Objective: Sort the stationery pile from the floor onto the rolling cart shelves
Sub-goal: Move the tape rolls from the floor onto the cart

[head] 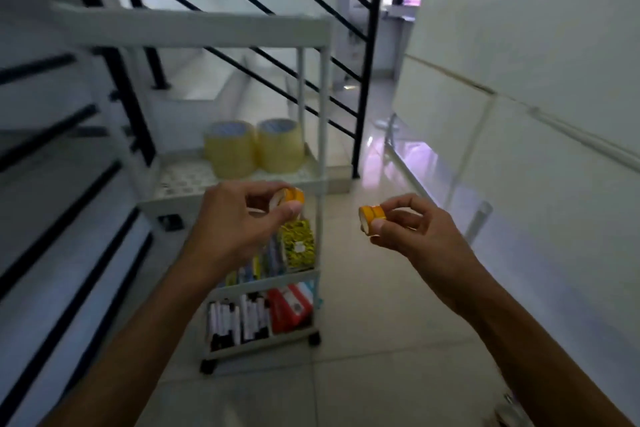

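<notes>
Standing: pale glossy floor tiles (363, 340), white wall (519, 45) on rt, black stair railing (374, 45) behind.
Cart: white rolling cart (313, 156), 4 shelves visible; top bare from this angle.
2nd shelf: 2 big clear tape stacks (254, 149), upright, side by side.
Lower shelves: yellow pack (298, 246), red pack (289, 305), boxes, blurry.
Left hand (242, 222): pinching small orange tape rolls (292, 198), above cart front edge, axis horiz, core facing left; count unclear.
Right hand (419, 229): pinching orange tape rolls (372, 215), looks like 2, over floor rt of cart, axis horiz, core facing left.
</notes>
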